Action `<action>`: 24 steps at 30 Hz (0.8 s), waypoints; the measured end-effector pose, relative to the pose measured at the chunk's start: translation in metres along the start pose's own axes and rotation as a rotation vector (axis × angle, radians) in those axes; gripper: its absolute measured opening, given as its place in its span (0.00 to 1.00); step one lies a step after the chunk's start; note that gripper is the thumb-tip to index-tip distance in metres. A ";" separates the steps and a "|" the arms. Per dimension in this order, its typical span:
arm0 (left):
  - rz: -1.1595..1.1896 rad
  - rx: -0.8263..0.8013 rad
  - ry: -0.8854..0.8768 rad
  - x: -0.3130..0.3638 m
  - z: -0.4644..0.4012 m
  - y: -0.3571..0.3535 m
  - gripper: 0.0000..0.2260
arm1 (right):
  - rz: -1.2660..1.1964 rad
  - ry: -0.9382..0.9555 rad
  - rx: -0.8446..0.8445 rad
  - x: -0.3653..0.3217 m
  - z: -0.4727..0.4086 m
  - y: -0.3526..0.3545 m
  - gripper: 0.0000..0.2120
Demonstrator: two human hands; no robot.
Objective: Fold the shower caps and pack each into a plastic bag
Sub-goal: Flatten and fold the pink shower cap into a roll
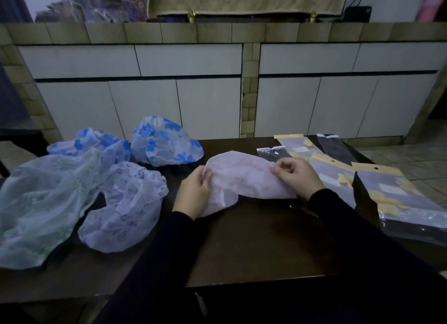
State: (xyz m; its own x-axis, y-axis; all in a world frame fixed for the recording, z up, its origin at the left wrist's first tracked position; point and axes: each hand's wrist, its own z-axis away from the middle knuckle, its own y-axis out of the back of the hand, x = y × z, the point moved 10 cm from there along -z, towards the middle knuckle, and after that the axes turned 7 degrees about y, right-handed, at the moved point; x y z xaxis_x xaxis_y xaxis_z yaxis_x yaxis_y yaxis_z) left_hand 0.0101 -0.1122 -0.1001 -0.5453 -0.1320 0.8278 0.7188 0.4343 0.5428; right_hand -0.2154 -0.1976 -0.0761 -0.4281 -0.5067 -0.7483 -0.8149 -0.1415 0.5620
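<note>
A pale pink shower cap (244,176), folded roughly in half, is held just above the dark table (254,246). My left hand (193,193) grips its left edge and my right hand (297,176) pinches its right edge. Loose caps lie to the left: a green one (41,202), a lilac flowered one (125,207), and two white ones with blue flowers (167,142) (101,142). Plastic bags with yellow header cards (396,198) (336,173) lie to the right.
Small clear bags with dark contents (273,153) (336,147) lie at the back right of the table. A tiled counter with white cabinet doors (188,101) stands close behind the table. Tiled floor (416,164) shows at the right.
</note>
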 end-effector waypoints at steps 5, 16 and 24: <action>-0.192 -0.036 0.168 -0.012 -0.007 0.001 0.09 | 0.292 -0.179 0.033 0.010 -0.021 0.010 0.09; -0.322 0.205 0.080 0.017 -0.012 0.012 0.13 | 0.153 -0.185 0.076 0.012 -0.060 0.000 0.06; -0.631 -0.054 0.056 -0.005 -0.028 -0.017 0.11 | 0.635 -0.165 -0.037 0.035 -0.060 -0.014 0.11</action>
State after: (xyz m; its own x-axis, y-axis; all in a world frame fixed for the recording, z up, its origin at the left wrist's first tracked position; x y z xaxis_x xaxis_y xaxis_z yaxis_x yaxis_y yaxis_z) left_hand 0.0126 -0.1434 -0.1093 -0.8487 -0.3948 0.3519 0.2881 0.2128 0.9337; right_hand -0.1956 -0.2648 -0.0888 -0.8784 -0.3644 -0.3093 -0.3709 0.1116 0.9219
